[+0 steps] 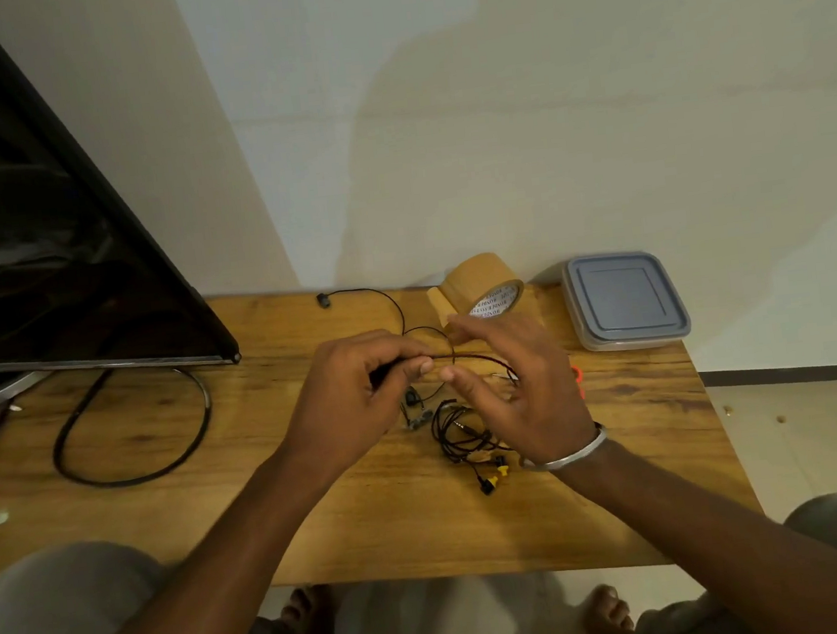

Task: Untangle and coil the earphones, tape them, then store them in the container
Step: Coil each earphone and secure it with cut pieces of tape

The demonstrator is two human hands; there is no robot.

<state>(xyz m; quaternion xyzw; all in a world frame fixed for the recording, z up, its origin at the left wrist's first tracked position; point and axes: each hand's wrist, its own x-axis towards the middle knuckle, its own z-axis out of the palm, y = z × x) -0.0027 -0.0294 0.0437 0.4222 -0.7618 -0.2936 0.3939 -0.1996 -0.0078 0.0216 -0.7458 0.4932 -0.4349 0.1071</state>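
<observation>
- The left hand pinches a thin dark earphone cable between its thumb and curled fingers.
- From that pinch the cable runs rightward to the right hand, whose fingers are spread and nearly straight. I cannot tell whether it grips the cable.
- Just below the pinch, a tangled black earphone bundle with yellow tips lies on the wooden table.
- Beyond the right hand stands a brown tape roll, and further right sits a closed, grey-lidded square plastic container.

The table is smooth, slightly shiny wood, and the screen is glossy black. The container is plastic with a dull grey lid. The tape roll is smooth brown, and the bangle is shiny metal.
</observation>
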